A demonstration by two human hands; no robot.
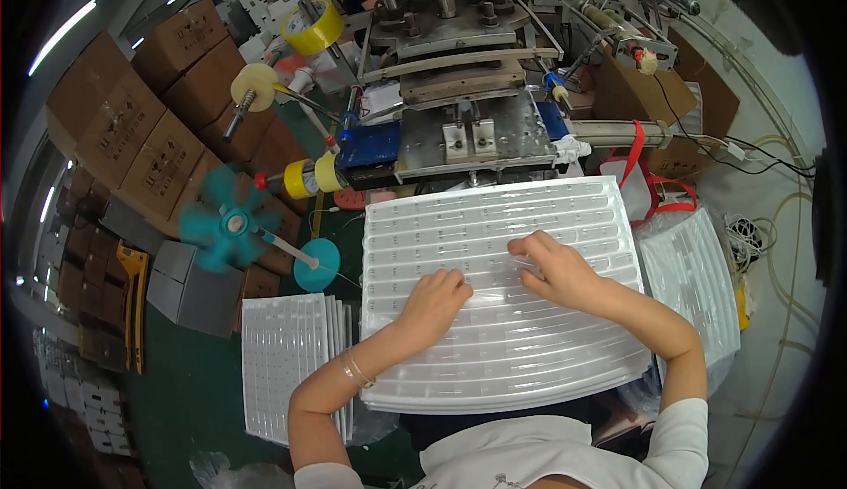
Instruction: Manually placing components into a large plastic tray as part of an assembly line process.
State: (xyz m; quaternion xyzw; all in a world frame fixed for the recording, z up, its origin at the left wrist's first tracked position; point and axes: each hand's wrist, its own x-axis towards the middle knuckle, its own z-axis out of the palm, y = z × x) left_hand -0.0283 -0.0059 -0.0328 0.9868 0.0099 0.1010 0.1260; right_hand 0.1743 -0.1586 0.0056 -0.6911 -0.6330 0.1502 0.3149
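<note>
A stack of white ribbed plastic trays (529,361) lies in front of me, its top one divided into long rows with small clear pieces along them. My left hand (432,308) rests on the middle of the top tray, fingers curled together and pressed down. To its right, my right hand (560,268) bends its fingers towards the thumb over a row. Something clear and shiny shows at its fingertips, too indistinct to name. Whatever the left fingers hold, if anything, is hidden beneath them.
Beyond the trays stands a metal press machine (476,136) with a yellow tape roll (300,179) at its left. A teal fan (234,223) is at the left, above another tray stack (282,357). Bagged trays (693,286) lie right; cardboard boxes (132,136) rise far left.
</note>
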